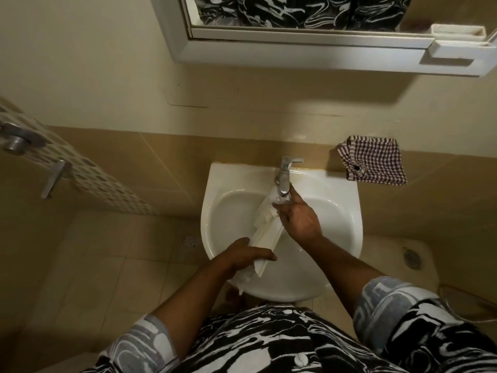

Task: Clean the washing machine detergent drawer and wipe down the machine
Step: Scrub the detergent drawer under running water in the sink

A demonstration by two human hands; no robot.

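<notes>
The white detergent drawer lies slanted over the white sink, its far end under the chrome tap, where water runs onto it. My left hand grips the drawer's near end at the sink's front. My right hand reaches to the far end below the spout, fingers stretched onto the drawer. Whether they pinch it is not visible.
A red-and-white checked cloth hangs on the tiled wall right of the tap. A mirror cabinet juts out overhead. Left are a mosaic strip with metal fittings and a floor drain.
</notes>
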